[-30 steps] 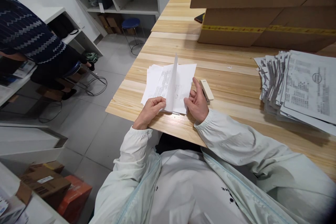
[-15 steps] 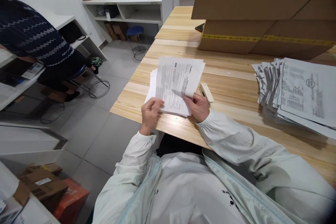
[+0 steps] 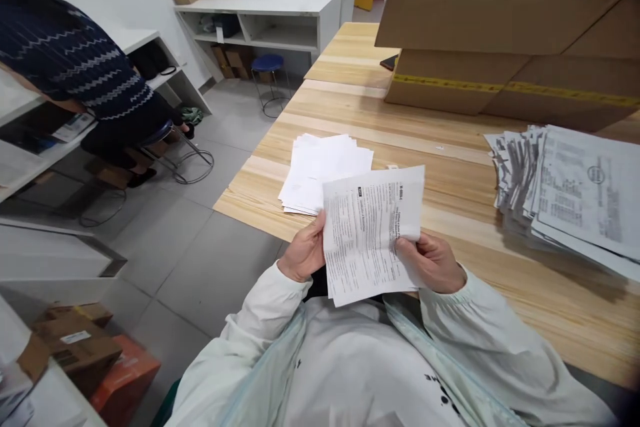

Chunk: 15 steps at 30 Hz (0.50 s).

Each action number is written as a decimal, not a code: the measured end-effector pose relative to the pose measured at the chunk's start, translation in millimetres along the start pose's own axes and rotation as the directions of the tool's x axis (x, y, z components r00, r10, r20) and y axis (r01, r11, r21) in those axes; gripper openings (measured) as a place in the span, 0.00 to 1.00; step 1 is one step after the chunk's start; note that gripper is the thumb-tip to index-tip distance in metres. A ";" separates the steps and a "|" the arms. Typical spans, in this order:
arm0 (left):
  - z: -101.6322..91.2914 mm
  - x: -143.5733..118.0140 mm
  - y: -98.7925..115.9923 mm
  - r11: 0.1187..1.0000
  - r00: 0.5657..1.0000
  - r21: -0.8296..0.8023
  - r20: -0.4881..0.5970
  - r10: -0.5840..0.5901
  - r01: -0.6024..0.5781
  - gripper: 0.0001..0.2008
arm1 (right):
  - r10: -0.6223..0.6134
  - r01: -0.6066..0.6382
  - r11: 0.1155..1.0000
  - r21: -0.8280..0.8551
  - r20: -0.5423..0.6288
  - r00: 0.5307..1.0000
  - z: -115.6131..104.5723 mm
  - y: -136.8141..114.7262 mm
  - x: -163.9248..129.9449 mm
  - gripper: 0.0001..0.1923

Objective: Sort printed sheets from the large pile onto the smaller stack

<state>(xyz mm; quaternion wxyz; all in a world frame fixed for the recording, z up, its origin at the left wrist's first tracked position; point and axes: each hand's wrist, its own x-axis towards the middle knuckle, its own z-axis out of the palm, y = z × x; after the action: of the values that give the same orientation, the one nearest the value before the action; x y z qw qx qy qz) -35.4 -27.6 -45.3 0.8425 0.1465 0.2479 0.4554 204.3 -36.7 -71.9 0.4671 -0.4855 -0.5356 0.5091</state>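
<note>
A few printed paper sheets, lightly creased, are held up over the table's front edge and my lap. My right hand pinches their right side, thumb on the print and fingers curled at the edge. At their left edge is my left hand, thumb along the margin and its other fingers partly hidden by the paper. Just beyond lies a loose pile of white sheets on the wooden table. Only a bit of a cream stapler-like object shows behind the held sheets.
To the right stands a thick stack of printed papers. Large cardboard boxes with yellow tape fill the table's back right, a dark flat object beside them. A person sits at left; cartons lie lower left.
Both hands have drawn the printed sheets towards me and to the right, off the pile. The white pile is now uncovered, and the cream object is mostly hidden.
</note>
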 end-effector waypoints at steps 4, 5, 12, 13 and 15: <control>4.5 3.8 -7.7 1.000 1.000 -0.017 0.013 -0.014 0.014 0.21 | -0.009 0.006 0.999 -0.036 -0.082 0.997 -6.1 -2.8 -3.1 0.25; 5.0 2.9 -9.6 1.000 1.000 -0.014 0.019 -0.013 0.013 0.22 | -0.032 0.027 0.998 -0.057 -0.102 0.994 -6.7 -4.3 -2.8 0.26; -0.7 -6.3 -24.9 0.998 0.993 0.022 0.102 0.063 -0.066 0.41 | -0.111 0.101 0.981 -0.167 -0.051 0.993 -3.3 -6.2 -4.1 0.29; -0.4 -6.5 -26.4 0.998 0.993 0.023 0.099 0.060 -0.062 0.40 | -0.109 0.100 0.981 -0.165 -0.050 0.993 -1.8 -5.9 -4.7 0.30; 2.1 -6.0 -28.1 0.999 0.998 0.029 0.067 0.021 -0.023 0.32 | -0.113 0.103 0.981 -0.167 -0.053 0.992 -0.8 -5.7 -5.6 0.30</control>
<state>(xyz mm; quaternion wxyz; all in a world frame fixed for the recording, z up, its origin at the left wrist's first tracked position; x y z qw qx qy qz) -17.5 -47.9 -55.1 0.8429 0.1766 0.2249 0.4559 205.4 -42.2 -66.2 0.4690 -0.5081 -0.5863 0.4219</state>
